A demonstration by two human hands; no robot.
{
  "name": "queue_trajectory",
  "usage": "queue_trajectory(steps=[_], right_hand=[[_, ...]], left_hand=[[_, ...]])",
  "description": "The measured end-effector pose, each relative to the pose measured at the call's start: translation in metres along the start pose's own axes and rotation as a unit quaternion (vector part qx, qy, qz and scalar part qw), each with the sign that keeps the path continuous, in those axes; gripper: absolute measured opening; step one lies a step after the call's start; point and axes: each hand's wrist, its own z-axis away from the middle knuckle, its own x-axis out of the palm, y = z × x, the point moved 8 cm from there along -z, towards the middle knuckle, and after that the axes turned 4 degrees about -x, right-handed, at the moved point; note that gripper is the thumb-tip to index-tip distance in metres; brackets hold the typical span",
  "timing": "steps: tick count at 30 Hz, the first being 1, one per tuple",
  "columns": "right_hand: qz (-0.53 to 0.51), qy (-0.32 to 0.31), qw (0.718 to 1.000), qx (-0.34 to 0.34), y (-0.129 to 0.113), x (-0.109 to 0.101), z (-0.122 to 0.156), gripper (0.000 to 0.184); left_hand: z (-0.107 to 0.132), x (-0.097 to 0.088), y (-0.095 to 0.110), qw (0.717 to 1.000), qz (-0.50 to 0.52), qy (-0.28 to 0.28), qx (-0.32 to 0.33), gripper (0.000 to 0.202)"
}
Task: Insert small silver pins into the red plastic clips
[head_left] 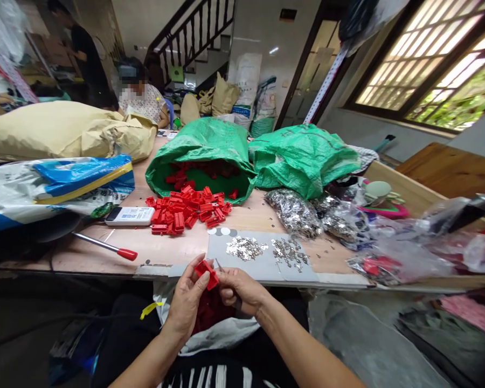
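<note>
Between the thumb and fingers of my left hand (189,293) is a small red plastic housing (207,274), its hollow side turned up. My right hand (238,288) is closed around a thin pointed metal tool (219,264), perhaps tweezers; most of it is hidden by the fingers. Its fingertips are right beside the red housing. Just beyond my hands, a grey mat (262,268) carries a pile of flat shiny metal pieces (246,248) and a second pile of small metal pieces (289,253). Below, an open bag (226,330) on my lap contains dark red pieces.
Red housings (188,207) spill from an open green sack (202,140); another green sack (303,153) lies to its right. Bags of metal parts (295,213) sit at right. A red-tipped lever (125,254) juts out at left. A person (141,99) sits across the table.
</note>
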Motion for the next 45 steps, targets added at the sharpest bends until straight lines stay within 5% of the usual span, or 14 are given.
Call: queue_trajectory(steps=[5,9,14,17,27,31,34,40,45], right_hand=[[0.120,0.069,0.987,-0.083,0.001,-0.023,0.023,0.040],[0.265,0.195,0.927,-0.180,-0.036,-0.073,0.059,0.033],[0.571,0.397,0.685,-0.218,-0.091,-0.130,0.119,0.013],[0.651,0.409,0.610,-0.193,-0.098,-0.143,0.124,0.013],[0.766,0.358,0.524,-0.103,-0.105,-0.140,0.091,0.014],[0.775,0.335,0.522,-0.122,-0.108,-0.139,0.089,0.013],[0.745,0.347,0.549,-0.155,-0.111,-0.137,0.093,0.013],[0.606,0.302,0.692,-0.248,-0.103,-0.112,0.091,0.009],[0.486,0.218,0.795,-0.289,-0.081,-0.061,0.083,0.014]], left_hand=[[0.006,-0.005,-0.019,0.998,-0.001,0.011,-0.064,0.046],[0.012,-0.009,-0.026,0.994,-0.023,0.029,-0.102,0.050],[0.016,-0.008,-0.037,0.988,-0.039,0.034,-0.148,0.052],[0.017,-0.008,-0.044,0.986,-0.032,0.031,-0.163,0.051],[0.022,0.005,-0.037,0.980,0.035,-0.020,-0.193,0.039],[0.022,0.006,-0.039,0.974,0.069,-0.024,-0.213,0.035],[0.021,0.006,-0.041,0.972,0.087,-0.031,-0.218,0.033],[0.019,0.009,-0.040,0.981,0.052,-0.042,-0.184,0.043],[0.015,0.009,-0.015,0.995,-0.091,-0.038,-0.010,0.039]])
